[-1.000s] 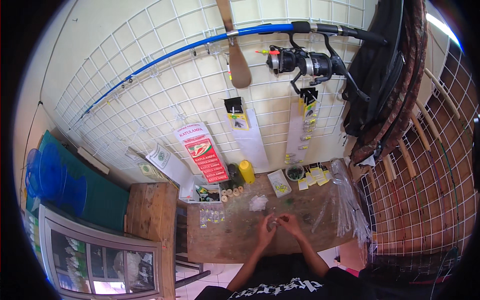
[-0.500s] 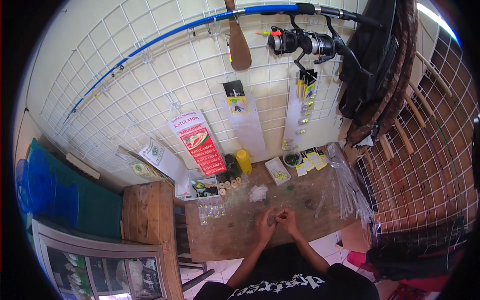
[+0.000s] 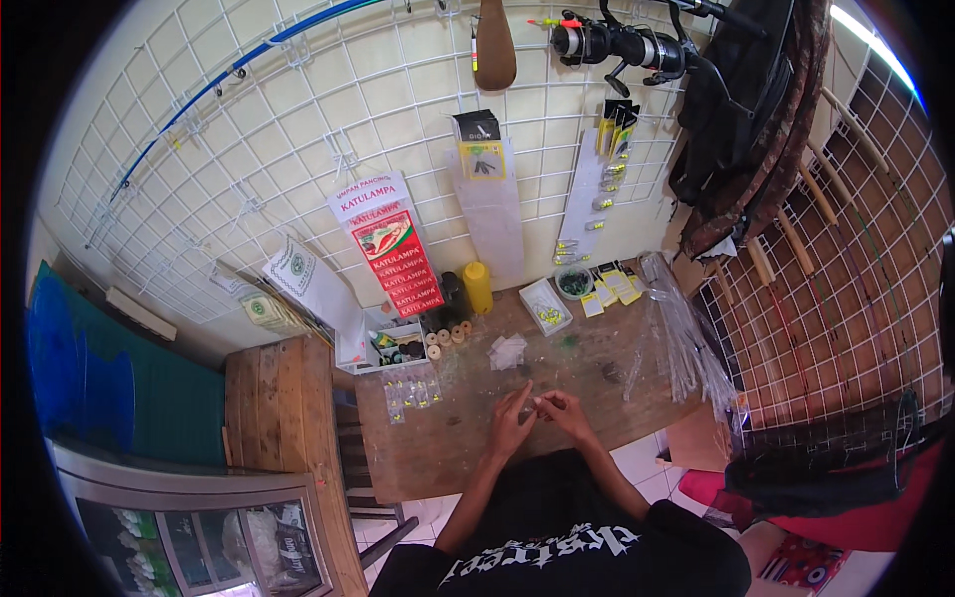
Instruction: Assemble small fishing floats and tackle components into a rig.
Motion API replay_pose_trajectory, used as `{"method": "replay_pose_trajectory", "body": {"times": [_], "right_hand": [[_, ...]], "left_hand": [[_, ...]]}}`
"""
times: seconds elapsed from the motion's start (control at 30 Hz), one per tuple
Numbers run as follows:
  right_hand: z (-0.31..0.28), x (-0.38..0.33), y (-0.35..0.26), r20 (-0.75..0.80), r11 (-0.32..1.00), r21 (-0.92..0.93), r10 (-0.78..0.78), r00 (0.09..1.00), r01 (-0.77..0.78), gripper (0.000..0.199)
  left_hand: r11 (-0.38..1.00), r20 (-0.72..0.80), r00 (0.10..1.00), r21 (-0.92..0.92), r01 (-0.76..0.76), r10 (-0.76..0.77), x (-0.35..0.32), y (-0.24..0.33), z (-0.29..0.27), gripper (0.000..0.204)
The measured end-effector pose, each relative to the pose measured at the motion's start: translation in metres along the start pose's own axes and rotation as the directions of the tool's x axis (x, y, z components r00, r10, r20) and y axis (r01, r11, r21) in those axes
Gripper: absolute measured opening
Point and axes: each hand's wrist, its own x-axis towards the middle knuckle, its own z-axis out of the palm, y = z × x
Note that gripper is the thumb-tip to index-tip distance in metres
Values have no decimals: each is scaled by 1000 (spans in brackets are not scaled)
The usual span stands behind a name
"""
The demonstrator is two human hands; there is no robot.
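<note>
left hand (image 3: 510, 426) straighter, right hand (image 3: 565, 414) in pinched grip, contents unclear

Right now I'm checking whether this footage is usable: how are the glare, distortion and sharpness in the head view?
Head view: strip of light at upper right blown out white, blue-fringed at its lower end; wooden table with its near edge bowed by the fisheye, corners black; left hand and right hand readable, but the pale bit between them too small to identify.
</note>
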Motion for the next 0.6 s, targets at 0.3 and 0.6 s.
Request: {"method": "replay_pose_trajectory", "body": {"times": [0.3,0.6], "right_hand": [[-5,-7,-8,95,991,44,121,988,-126,18],[-3,-8,-7,-19,986,-164,-19,1000,16,11]], "left_hand": [[999,129,992,-53,3,4,-1,-5,-9,57],[995,53,995,42,-88,86,0,8,-15,64]]}}
